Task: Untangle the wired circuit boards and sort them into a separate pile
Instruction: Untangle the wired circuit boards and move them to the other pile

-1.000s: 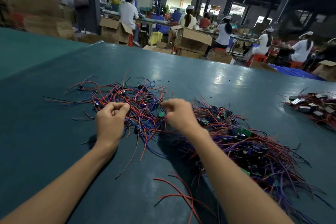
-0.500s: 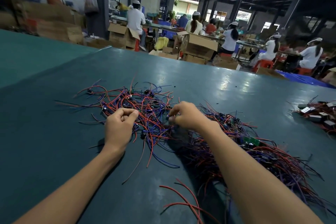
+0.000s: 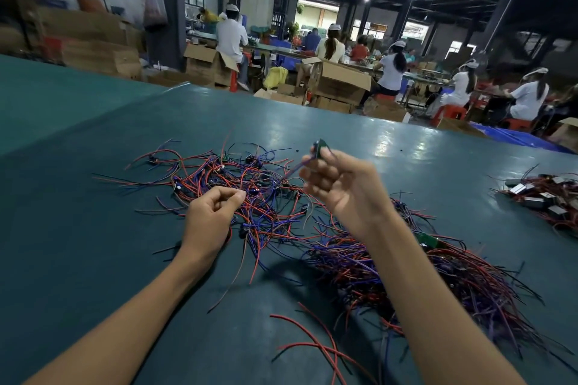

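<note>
Our right hand (image 3: 341,191) pinches a green circuit board (image 3: 320,147), raised above the tangled pile (image 3: 250,180) at mid-table. Our left hand (image 3: 209,217) rests curled on that pile, and we cannot tell what it holds. The glossy teal table (image 3: 93,244) runs open to its far edge, with seated workers (image 3: 391,72) and cardboard boxes (image 3: 342,80) beyond.
</note>
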### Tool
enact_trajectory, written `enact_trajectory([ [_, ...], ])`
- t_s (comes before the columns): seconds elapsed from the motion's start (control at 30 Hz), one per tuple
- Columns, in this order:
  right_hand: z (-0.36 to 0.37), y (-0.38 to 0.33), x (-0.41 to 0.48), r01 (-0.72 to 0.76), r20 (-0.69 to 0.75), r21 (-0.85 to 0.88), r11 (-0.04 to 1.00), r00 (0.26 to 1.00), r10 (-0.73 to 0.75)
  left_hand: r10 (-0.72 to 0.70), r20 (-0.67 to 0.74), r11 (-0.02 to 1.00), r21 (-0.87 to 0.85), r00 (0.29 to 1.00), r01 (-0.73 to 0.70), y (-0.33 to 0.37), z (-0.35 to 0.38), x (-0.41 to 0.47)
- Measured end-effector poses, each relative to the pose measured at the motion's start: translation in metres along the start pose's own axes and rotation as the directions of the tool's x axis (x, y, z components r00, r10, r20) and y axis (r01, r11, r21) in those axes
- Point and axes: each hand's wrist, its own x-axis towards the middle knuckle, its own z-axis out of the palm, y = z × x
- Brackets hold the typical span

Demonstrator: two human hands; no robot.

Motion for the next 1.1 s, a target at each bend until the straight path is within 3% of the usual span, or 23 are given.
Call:
enact_trajectory([
  [0.17,-0.002,0.053,-0.022,-0.121,-0.066,0.245,0.962,0.988,0.141,0.027,0.053,0.999,0.022,0.998,-0.028,0.006,0.0,-0.004],
  [0.27,-0.003,0.072,-0.029,-0.152,-0.05,0.356,0.922,0.982,0.182,0.05,0.165,0.999,-0.025,0.985,-0.047,0.015,0.003,-0.011],
  [0.43,-0.001,0.081,-0.035,-0.181,-0.011,0.398,0.899,0.979,0.202,0.194,0.361,0.979,-0.008,0.912,-0.205,0.025,0.009,-0.031],
  [0.53,0.001,0.087,-0.04,-0.159,-0.014,0.366,0.917,0.984,0.176,0.073,0.448,0.989,-0.15,0.891,-0.006,0.026,0.016,-0.037],
  [0.63,0.004,0.094,-0.043,-0.12,0.001,0.328,0.937,0.992,0.127,-0.047,0.56,0.945,-0.244,0.827,0.219,0.025,0.015,-0.037],
  [0.73,0.003,0.095,-0.044,-0.125,0.008,0.302,0.945,0.992,0.129,-0.076,0.648,0.922,-0.244,0.758,0.301,0.025,0.01,-0.036],
  [0.83,0.003,0.094,-0.046,-0.133,-0.012,0.28,0.951,0.99,0.142,-0.088,0.608,0.922,-0.25,0.789,0.296,0.023,0.012,-0.034],
  [0.93,0.006,0.081,-0.046,-0.106,-0.067,0.228,0.968,0.99,0.124,-0.074,0.394,0.959,-0.225,0.916,0.174,0.019,0.014,-0.03],
  [1.0,0.003,0.054,-0.041,-0.006,-0.099,0.13,0.992,0.995,0.018,-0.066,0.27,0.975,-0.187,0.961,0.12,0.016,0.014,-0.026],
  [1.1,-0.011,-0.006,-0.027,0.201,-0.173,-0.032,0.979,0.964,-0.204,-0.131,0.22,0.966,-0.192,0.967,0.174,0.015,0.013,-0.021],
])
